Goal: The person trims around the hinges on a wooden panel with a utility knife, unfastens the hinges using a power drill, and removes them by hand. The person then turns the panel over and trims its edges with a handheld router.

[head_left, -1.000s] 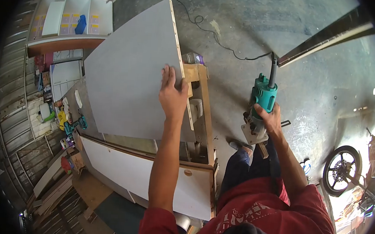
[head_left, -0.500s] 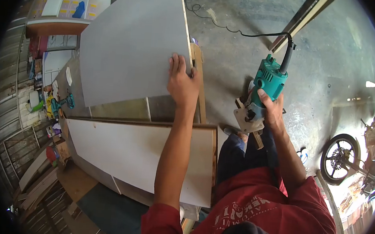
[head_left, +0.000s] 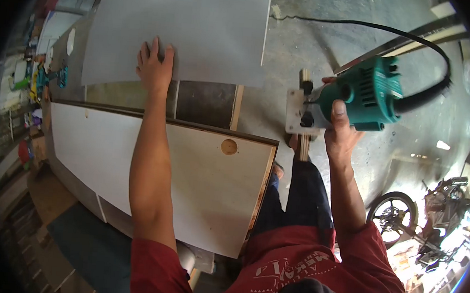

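My left hand lies with fingers spread on a grey panel, close to the panel's near edge. In my right hand is a teal trim router, gripped around its body and held in the air right of the panels. The router lies nearly sideways, its clear base plate facing left. A short wooden strip is fixed across that base. Nearer to me is a white panel with a round shallow recess close to its far edge.
A black power cord runs from the router across the concrete floor. Long boards lie at the upper right. A motorcycle wheel stands at the lower right. Another teal power tool is at the left.
My left hand has shifted from the grey panel's right edge to farther left along its near edge. My right hand has tipped the router from upright to nearly sideways. The view has shifted too.
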Tool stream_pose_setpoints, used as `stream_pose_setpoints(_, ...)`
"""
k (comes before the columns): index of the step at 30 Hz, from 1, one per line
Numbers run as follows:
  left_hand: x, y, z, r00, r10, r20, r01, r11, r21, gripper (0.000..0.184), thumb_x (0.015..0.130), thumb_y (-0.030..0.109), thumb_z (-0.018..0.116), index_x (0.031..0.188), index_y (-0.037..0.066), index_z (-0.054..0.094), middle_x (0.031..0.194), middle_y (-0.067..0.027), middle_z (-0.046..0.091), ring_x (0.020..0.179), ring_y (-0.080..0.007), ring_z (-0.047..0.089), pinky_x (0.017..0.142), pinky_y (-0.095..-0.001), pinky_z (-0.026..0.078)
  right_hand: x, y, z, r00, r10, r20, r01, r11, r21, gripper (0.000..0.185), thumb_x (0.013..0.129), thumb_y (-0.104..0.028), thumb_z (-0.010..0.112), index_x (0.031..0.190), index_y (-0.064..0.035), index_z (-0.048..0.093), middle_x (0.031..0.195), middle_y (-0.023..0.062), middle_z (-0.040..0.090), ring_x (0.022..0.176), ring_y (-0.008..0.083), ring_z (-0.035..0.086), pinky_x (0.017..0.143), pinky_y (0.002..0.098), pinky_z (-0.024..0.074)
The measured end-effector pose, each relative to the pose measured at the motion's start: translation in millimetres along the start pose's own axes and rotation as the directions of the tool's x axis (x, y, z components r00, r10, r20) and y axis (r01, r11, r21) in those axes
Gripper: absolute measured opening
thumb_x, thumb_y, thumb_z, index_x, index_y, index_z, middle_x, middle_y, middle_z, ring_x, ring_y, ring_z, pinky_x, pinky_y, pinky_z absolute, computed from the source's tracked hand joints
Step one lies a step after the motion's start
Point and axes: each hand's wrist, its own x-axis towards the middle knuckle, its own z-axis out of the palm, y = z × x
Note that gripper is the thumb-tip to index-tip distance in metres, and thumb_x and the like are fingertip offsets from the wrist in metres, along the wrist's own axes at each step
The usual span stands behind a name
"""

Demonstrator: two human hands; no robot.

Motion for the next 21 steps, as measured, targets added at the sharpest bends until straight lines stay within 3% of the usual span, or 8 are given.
stream_pose_setpoints(4,-0.9,5.2,18.9,0.996,-0.061,-0.062,0.067,0.994,0.091,0.064,0.098,0.059,0.047,0.152,0.025,0.050,0.162,-0.0161,0.035,0.151,-0.0362,0.028,0.117,-0.0685,0.020,14.9,2.0,39.0,0.974,-0.228,0.001,0.228,0.972,-0.049,0.060,0.090,-0.046,0.069,0.120,0.0043,0.058,0.108,0.0182,0.068,0.101,0.0274,0.067,0.090,0.0394,0.0518)
stream_pose_setpoints(6,-0.6,4.3,19.2,0.994,0.001,-0.112,0.015,0.990,0.139,0.061,0.098,0.060,0.046,0.152,0.032,0.048,0.161,-0.0135,0.037,0.150,-0.0358,0.031,0.115,-0.0711,0.020,20.8,2.6,56.7,0.963,-0.267,0.036,0.270,0.959,-0.089,0.056,0.091,-0.043,0.066,0.117,0.0054,0.057,0.107,0.0192,0.068,0.099,0.0273,0.067,0.090,0.0389,0.0520)
stream_pose_setpoints(9,3.3,12.7,8.9,0.991,-0.011,-0.131,0.022,0.996,0.082,0.060,0.095,0.056,0.052,0.145,0.023,0.057,0.152,-0.0162,0.046,0.146,-0.0366,0.035,0.111,-0.0734,0.023,29.4,11.7,76.6,0.923,-0.385,-0.027,0.382,0.922,-0.069,0.053,0.094,-0.041,0.062,0.116,0.0062,0.057,0.102,0.0198,0.068,0.098,0.0279,0.068,0.087,0.0381,0.0538)
stream_pose_setpoints(13,10.9,20.9,-5.7,0.994,-0.089,-0.060,0.095,0.989,0.117,0.062,0.095,0.061,0.050,0.148,0.028,0.054,0.156,-0.0139,0.042,0.147,-0.0362,0.036,0.113,-0.0710,0.024,35.1,14.0,88.7,0.915,-0.404,-0.016,0.402,0.913,-0.065,0.054,0.091,-0.037,0.065,0.119,0.0074,0.055,0.101,0.0205,0.068,0.099,0.0295,0.069,0.085,0.0393,0.0574)
stream_pose_setpoints(15,0.5,47.7,-44.4,0.983,-0.144,0.114,0.141,0.990,0.033,0.059,0.099,0.044,0.053,0.147,0.011,0.053,0.153,-0.0209,0.042,0.143,-0.0402,0.037,0.120,-0.0663,0.021,36.1,17.1,93.4,0.912,-0.411,-0.009,0.409,0.909,-0.077,0.055,0.090,-0.037,0.066,0.119,0.0078,0.054,0.101,0.0207,0.068,0.098,0.0296,0.069,0.084,0.0396,0.0585)
stream_pose_setpoints(16,-1.8,46.3,-39.7,0.980,-0.162,0.117,0.160,0.987,0.023,0.059,0.099,0.044,0.053,0.147,0.011,0.053,0.153,-0.0209,0.042,0.143,-0.0402,0.037,0.120,-0.0663,0.021,36.9,18.6,95.7,0.909,-0.417,-0.025,0.413,0.907,-0.083,0.056,0.090,-0.036,0.067,0.120,0.0082,0.054,0.101,0.0210,0.068,0.097,0.0298,0.070,0.083,0.0398,0.0595)
stream_pose_setpoints(18,-5.1,42.7,-30.5,0.992,-0.076,-0.100,0.079,0.996,0.029,0.052,0.097,0.039,0.056,0.138,0.009,0.059,0.139,-0.0196,0.050,0.134,-0.0380,0.045,0.115,-0.0701,0.027,39.9,22.7,97.0,0.900,-0.436,0.010,0.435,0.897,-0.082,0.057,0.090,-0.037,0.067,0.122,0.0087,0.053,0.101,0.0218,0.067,0.097,0.0299,0.070,0.081,0.0400,0.0605)
stream_pose_setpoints(21,-6.0,39.5,-28.3,0.994,-0.063,-0.089,0.065,0.998,0.015,0.053,0.097,0.039,0.055,0.141,0.009,0.058,0.139,-0.0197,0.051,0.135,-0.0375,0.044,0.114,-0.0712,0.027,40.9,26.8,102.0,0.884,-0.466,0.039,0.467,0.881,-0.079,0.060,0.090,-0.037,0.067,0.124,0.0096,0.051,0.100,0.0236,0.067,0.096,0.0303,0.069,0.078,0.0401,0.0621)
